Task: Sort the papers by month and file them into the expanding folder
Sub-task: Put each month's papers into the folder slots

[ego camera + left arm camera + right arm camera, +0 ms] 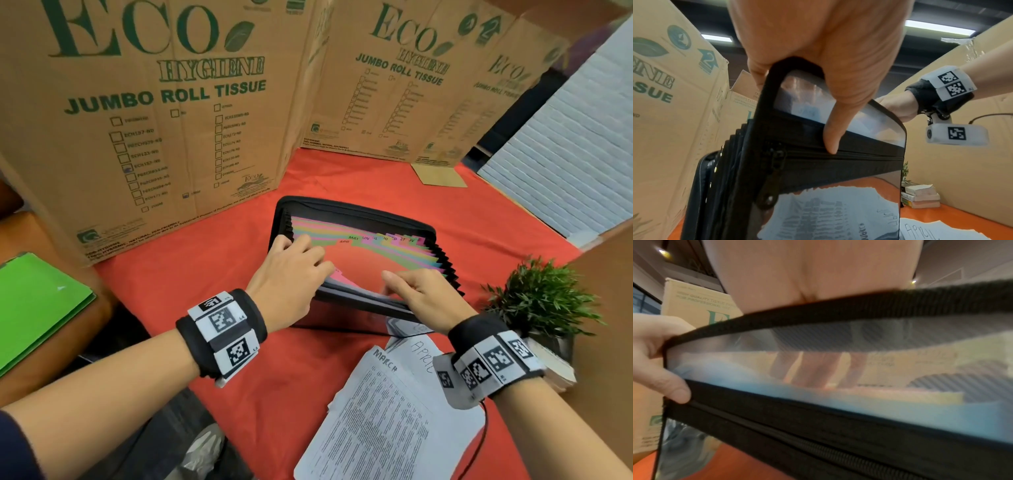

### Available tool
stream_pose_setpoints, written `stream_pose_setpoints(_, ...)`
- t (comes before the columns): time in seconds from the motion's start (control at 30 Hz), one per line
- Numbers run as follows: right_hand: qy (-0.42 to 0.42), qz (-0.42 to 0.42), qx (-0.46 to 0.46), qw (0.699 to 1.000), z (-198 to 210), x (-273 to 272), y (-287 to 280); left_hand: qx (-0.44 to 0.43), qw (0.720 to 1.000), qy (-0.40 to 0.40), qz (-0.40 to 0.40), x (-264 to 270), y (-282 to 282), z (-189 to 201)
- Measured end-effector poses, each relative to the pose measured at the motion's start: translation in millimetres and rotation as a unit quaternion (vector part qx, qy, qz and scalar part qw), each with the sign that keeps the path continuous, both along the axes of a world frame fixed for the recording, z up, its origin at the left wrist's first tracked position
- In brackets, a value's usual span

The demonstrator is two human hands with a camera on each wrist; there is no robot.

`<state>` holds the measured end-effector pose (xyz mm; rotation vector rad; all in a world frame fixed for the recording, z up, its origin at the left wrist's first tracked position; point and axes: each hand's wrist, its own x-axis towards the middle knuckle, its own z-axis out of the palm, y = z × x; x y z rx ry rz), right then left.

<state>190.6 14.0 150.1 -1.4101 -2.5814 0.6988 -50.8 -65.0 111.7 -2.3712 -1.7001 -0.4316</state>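
Note:
A black expanding folder [359, 210] lies open on the red tablecloth, its coloured dividers fanned out with month tabs such as APR and MAY showing. My left hand [301, 263] grips the near left corner of its translucent front cover [838, 116], thumb [831, 133] outside on the cover. My right hand [411, 287] holds the same front edge further right, its fingers [813, 369] curled over inside and seen through the panel. Printed papers headed MARCH [387, 411] and APRIL [421, 353] lie on the cloth just in front of the folder.
Tall cardboard boxes [154, 120] wall off the back and left. A small potted plant [541, 298] stands on stacked books [918, 196] at the right. A green folder [37, 308] lies at the far left, a white ribbed panel [565, 154] at the far right.

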Motion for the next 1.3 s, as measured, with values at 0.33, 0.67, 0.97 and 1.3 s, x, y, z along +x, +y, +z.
stream_pose_setpoints(0.33, 0.08, -0.029, 0.141, 0.986, -1.9, 20.4, -1.3, -0.132, 0.991, 0.02, 0.026, -0.1, 9.4, 13.4)
stream_pose_setpoints(0.67, 0.15, -0.553, 0.11, 0.812, -87.1, 93.4, -72.1, -0.141, 0.989, 0.036, 0.041, -2.8, 23.8, 22.1)
stream_pose_setpoints(0.97, -0.128, -0.605, -0.303, 0.725, -199.3, 119.5, -137.2, -0.147, 0.988, 0.035, 0.041, 1.1, 13.9, 17.4)
stream_pose_setpoints(1.3, -0.091, -0.712, -0.264, 0.644, -201.4, 138.3, -139.0, -0.138, 0.989, 0.029, 0.036, 6.1, 12.2, 12.7)
